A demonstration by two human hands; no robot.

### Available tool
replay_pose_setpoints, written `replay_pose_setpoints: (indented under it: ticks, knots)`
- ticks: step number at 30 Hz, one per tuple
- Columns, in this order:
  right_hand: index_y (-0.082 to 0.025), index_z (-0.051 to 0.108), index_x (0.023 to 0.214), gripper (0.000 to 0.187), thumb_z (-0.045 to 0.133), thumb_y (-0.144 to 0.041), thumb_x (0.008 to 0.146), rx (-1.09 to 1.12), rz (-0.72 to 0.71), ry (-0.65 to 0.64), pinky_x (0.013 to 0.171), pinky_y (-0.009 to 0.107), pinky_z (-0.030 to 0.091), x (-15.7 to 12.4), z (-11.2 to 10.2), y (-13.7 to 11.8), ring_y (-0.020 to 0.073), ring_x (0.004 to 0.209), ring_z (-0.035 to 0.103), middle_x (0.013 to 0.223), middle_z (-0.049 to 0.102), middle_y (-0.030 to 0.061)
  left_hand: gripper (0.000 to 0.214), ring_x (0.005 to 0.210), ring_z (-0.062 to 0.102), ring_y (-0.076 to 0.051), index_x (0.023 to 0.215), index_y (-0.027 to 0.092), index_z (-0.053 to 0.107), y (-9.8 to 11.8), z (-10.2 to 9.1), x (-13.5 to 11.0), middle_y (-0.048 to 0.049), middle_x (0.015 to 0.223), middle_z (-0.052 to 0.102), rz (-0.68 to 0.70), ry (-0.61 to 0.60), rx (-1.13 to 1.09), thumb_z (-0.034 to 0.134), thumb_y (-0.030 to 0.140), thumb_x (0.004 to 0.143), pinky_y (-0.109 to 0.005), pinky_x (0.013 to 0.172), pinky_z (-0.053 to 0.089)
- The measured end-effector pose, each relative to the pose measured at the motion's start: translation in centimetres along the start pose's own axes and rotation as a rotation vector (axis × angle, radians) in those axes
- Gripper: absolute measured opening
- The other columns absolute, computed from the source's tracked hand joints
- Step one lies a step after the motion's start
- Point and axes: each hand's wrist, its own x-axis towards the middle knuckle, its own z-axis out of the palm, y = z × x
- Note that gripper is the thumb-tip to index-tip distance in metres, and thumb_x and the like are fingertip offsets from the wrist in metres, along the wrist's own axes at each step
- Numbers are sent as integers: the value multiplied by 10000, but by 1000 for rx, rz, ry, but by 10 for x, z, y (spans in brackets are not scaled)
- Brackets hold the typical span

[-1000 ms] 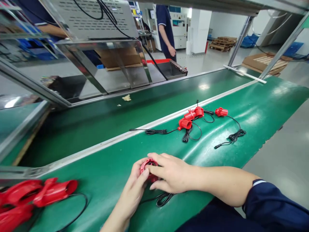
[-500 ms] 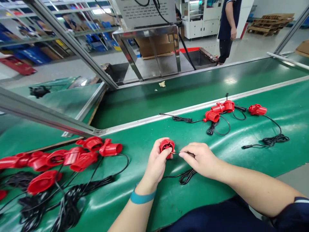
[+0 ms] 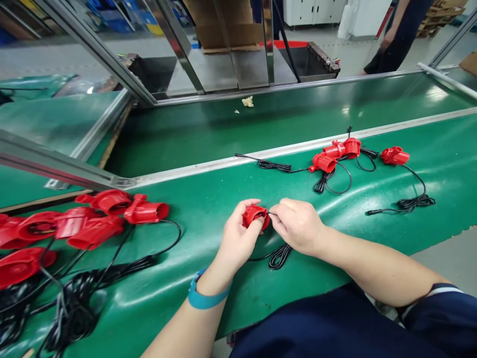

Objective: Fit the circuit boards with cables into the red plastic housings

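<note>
My left hand (image 3: pixel 238 236) is closed around a red plastic housing (image 3: pixel 250 215), its thumb laid over the open face. Close against the housing's right side, my right hand (image 3: pixel 298 226) pinches a thin black cable; most of that piece is hidden by the fingers. Below the hands, a looped black cable (image 3: pixel 279 257) lies on the green work surface (image 3: pixel 208 219). To the left is a heap of similar red housings (image 3: pixel 147 210) with bundled black cables (image 3: pixel 80 303).
Several red housings (image 3: pixel 324 161) with coiled cables lie at the back right, and a single red housing (image 3: pixel 395 155) sits farther right. A metal rail (image 3: pixel 216 163) borders a lower green belt (image 3: pixel 298 109) holding a pale crumpled scrap (image 3: pixel 247 101). A person (image 3: pixel 395 37) stands beyond it.
My right hand has come closer to the red housing, and less cable shows between the two hands. The housing is turned slightly in my left hand. The whole view has tilted downward.
</note>
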Motion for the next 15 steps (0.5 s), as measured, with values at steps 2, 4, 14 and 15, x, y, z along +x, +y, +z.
replay_pose_setpoints:
  ticks: [2,4,14,15]
  knots:
    - [-181,641,830,313,415,-176,1046,-10,-22,11,589,309,412,1,0,0,158,624,507,729,590,22,456,693,580,-170,1166,182,621,-1,-1,0,-30,914,645,15,-8,8,708,304,735,-296,663,495]
    - [-180,646,827,316,415,-159,1042,-19,-55,10,587,315,416,1,0,-1,161,627,508,725,589,21,437,757,598,-182,1155,179,629,-2,-1,1,-41,953,664,35,-12,16,700,286,737,-301,716,493]
    - [-184,643,808,332,417,-188,1052,-50,-71,70,611,309,441,3,6,-2,165,636,531,714,606,28,316,671,584,-175,1018,189,604,0,2,-2,-17,829,632,0,-31,-49,684,291,730,-291,612,494]
    - [-186,638,805,333,416,-194,1053,-53,-51,76,611,307,443,3,7,-3,165,633,531,706,600,26,297,697,593,-179,1004,186,609,0,2,-2,-21,836,638,19,-30,-46,686,292,738,-295,636,501]
